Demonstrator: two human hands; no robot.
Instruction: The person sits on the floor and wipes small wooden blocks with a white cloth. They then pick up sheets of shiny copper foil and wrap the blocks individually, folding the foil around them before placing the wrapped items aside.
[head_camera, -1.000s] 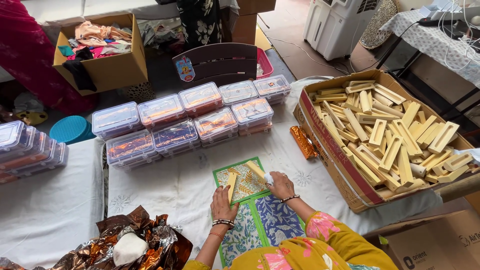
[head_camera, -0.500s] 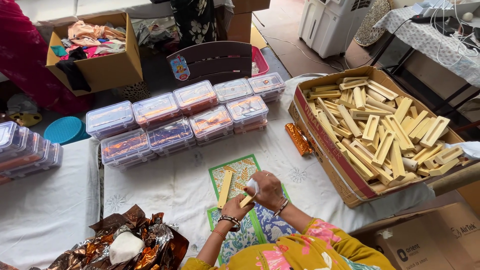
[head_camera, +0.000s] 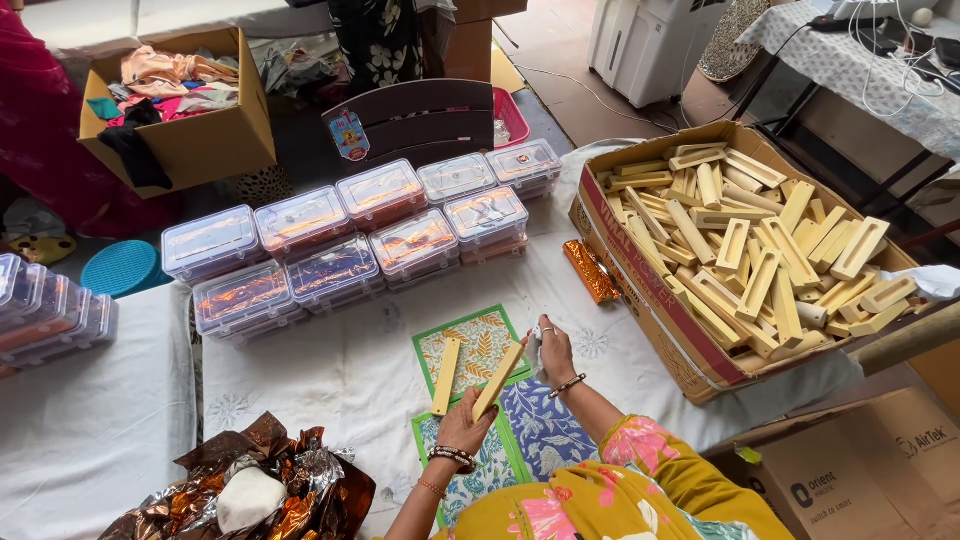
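Note:
My left hand (head_camera: 466, 427) grips the lower end of a pale wooden stick (head_camera: 499, 379) that tilts up to the right over a green-bordered patterned sheet (head_camera: 474, 345). A second wooden stick (head_camera: 446, 376) lies flat on that sheet, just left of the held one. My right hand (head_camera: 553, 349) is closed on a small whitish piece at the upper end of the held stick. Blue patterned sheets (head_camera: 540, 432) lie under my wrists.
An open cardboard box (head_camera: 650, 290) full of several wooden pieces stands at the right. Several clear lidded containers (head_camera: 340, 250) sit in rows behind. An orange foil-wrapped bar (head_camera: 589, 271) lies by the box. Crumpled foil wrappers (head_camera: 245, 485) lie at front left. A cardboard box of clothes (head_camera: 190, 140) stands at back left.
My left hand has lifted one wooden stick off the green sheet and tilted it. My right hand has moved up to the stick's top end.

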